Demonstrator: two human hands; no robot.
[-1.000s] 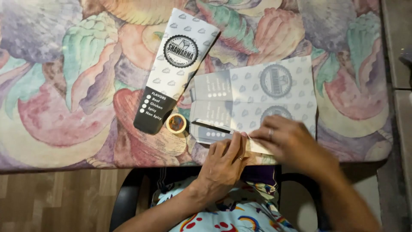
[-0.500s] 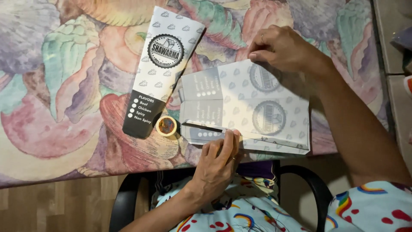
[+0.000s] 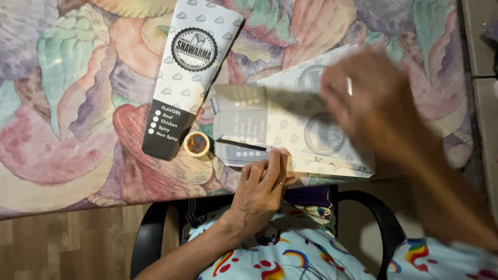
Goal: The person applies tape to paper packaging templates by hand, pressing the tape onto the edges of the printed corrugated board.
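Note:
A flat white printed paper sheet [image 3: 282,119] with round grey emblems lies unfolded on the table near its front edge. My left hand [image 3: 262,184] presses flat on the sheet's near edge, fingers together. My right hand [image 3: 371,98], blurred with motion, hovers over the sheet's right half and covers part of it; I cannot tell whether it touches the paper. A folded white and black paper sleeve [image 3: 184,72] with a round emblem lies left of the sheet. A small roll of tape [image 3: 196,143] sits between the sleeve's dark end and the sheet.
The table carries a cloth [image 3: 67,103] with large pastel shell and leaf shapes. A wooden floor [image 3: 62,243] shows below its front edge. A black chair arm [image 3: 373,207] curves beside my lap, which is in colourful patterned fabric.
My right hand went from the sheet's near edge to its far corner and now sweeps back over its right half. The sheet has been unfolded wider. My left hand stayed on the near edge.

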